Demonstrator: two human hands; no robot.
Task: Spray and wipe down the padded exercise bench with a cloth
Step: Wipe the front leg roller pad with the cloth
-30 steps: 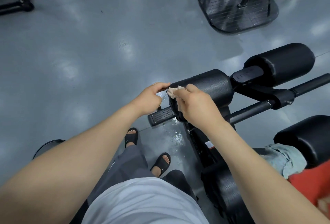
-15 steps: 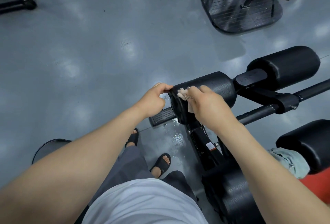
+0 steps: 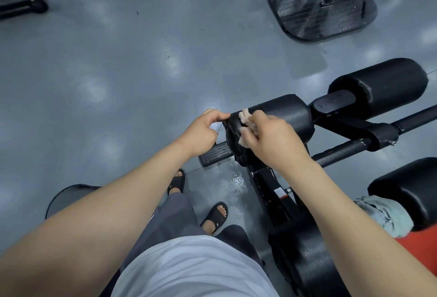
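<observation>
As left hand (image 3: 203, 134) perhaps pinches roller pad (image 3: 287, 117), right hand (image 3: 274, 140) clutching cloth (image 3: 244, 116), pad axis left-to-right.

The camera sits on the person's head and looks forward and steeply down, so the white shirt (image 3: 189, 270) and both arms (image 3: 106, 221) fill the near edge. The left hand (image 3: 201, 133) and the right hand (image 3: 274, 140) are close below it in the middle, at the black roller pad (image 3: 288, 117). The view is wide, so the grey floor (image 3: 118, 72) spreads far out on the left and another black machine (image 3: 319, 13) shows at the far right.
</observation>
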